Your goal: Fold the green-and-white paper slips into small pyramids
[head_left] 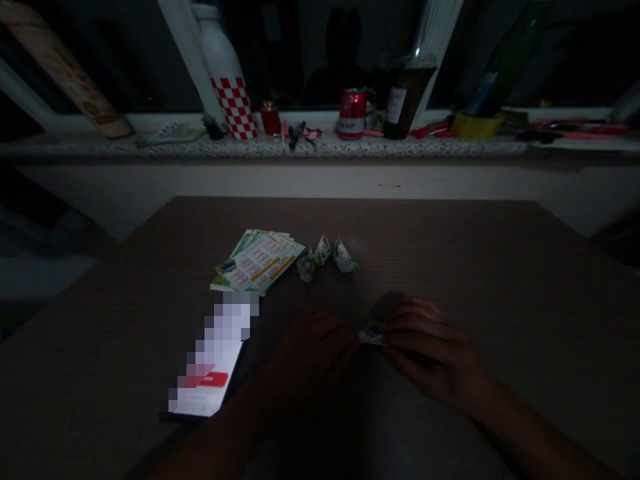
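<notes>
We pinched a small folded paper (371, 333) between left hand (313, 353) and right hand (430, 350), mid-fold; next creasing probably needed steady fingertip pressure.

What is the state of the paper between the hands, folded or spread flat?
Folded. Only a small compact piece of the paper shows, pinched between the left hand and right hand.

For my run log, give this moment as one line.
hands: left and right both pinch paper scrap | table: leaflets, folded bits
</notes>
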The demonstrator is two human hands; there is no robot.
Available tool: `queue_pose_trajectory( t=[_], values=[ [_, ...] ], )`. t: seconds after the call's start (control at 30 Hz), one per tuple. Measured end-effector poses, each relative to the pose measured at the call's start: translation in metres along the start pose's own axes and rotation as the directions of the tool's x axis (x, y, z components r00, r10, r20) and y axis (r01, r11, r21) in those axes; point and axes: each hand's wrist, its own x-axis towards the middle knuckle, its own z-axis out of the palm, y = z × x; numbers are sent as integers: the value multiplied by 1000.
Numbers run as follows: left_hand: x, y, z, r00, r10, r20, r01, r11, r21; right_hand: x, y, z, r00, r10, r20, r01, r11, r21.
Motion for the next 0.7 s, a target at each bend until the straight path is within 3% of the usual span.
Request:
queue_pose_trajectory(
  t=[0.17,0.4,0.7],
  values=[
    [1,8,-6,996,62,-66,-61,998,12,3,-10,-2,998,-44,-34,43,999,-20],
    [5,18,-6,982,180,-62,-175,982,67,2,-19,4,993,-92,71,97,992,-82],
    [6,13,1,983,177,-53,-169,977,129,-1,-21,6,992,-96,84,104,990,-97]
  ],
)
